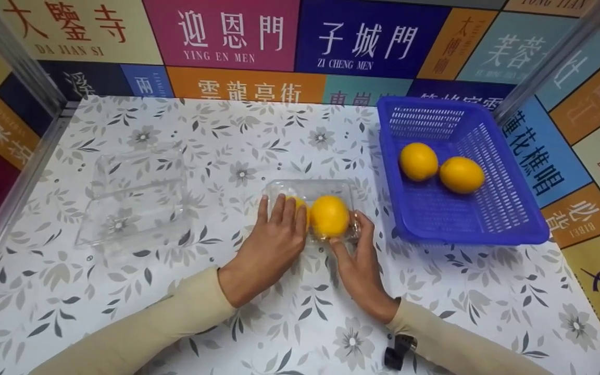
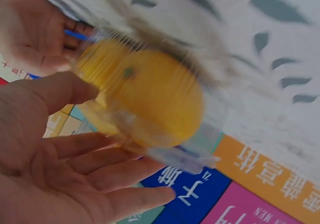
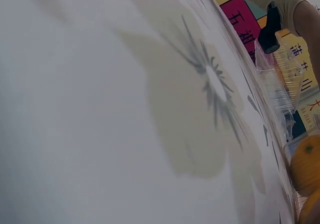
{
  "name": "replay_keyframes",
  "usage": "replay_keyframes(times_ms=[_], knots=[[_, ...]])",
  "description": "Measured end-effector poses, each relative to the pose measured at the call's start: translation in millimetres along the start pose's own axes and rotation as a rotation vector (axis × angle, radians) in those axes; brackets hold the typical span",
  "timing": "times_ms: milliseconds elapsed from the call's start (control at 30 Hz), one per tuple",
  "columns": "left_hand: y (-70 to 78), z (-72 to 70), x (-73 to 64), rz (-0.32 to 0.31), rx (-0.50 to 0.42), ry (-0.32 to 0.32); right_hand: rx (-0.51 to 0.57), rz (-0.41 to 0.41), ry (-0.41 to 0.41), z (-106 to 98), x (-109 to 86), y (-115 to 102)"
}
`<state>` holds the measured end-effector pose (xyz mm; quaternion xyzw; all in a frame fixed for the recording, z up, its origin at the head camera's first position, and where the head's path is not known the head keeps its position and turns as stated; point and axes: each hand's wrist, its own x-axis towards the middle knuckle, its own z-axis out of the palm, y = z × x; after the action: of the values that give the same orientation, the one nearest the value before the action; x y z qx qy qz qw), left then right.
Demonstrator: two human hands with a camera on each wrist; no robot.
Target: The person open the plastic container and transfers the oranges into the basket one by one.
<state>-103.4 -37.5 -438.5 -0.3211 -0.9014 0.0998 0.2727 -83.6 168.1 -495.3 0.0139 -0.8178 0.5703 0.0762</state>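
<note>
A clear plastic box (image 1: 313, 185) holding two oranges stands before me in the head view. My left hand (image 1: 275, 237) lies over its left side, covering much of the left orange (image 1: 295, 202), its fingers nearly straight. In the left wrist view, that hand's thumb and spread fingers (image 2: 125, 199) lie along the plastic around an orange (image 2: 160, 99). My right hand (image 1: 360, 265) grips the box's right end, thumb at the front corner and fingers along the side, beside the right orange (image 1: 329, 216). The right wrist view shows an orange (image 3: 306, 164) at its edge; the right hand is out of sight there.
A purple basket (image 1: 396, 208) at right holds two more oranges (image 1: 419, 162). To the left, clear plastic packaging (image 1: 133, 195) lies on the flower-patterned table cover (image 1: 216, 130). Panels with Chinese lettering (image 1: 232, 36) surround the table at the back and sides.
</note>
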Motion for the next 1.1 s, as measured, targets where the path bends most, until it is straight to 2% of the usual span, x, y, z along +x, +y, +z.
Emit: replay_keyframes(times_ms=[200,333,500,800,1100], knots=[[3.4,-6.1,11.2,0.029,0.092,-0.043,0.005,0.015,0.01,1,0.5,0],[2.1,-6.7,14.4,0.058,0.098,-0.062,0.018,0.021,0.014,2,0.8,0],[-1.7,-5.3,16.0,0.078,0.083,-0.044,0.039,0.012,0.027,3,0.9,0],[-6.4,-6.3,18.7,0.095,-0.021,-0.077,0.103,0.038,0.006,-1,1.2,0],[-12.4,-7.0,19.5,0.074,-0.122,-0.068,0.085,0.05,0.013,-6,3.3,2]])
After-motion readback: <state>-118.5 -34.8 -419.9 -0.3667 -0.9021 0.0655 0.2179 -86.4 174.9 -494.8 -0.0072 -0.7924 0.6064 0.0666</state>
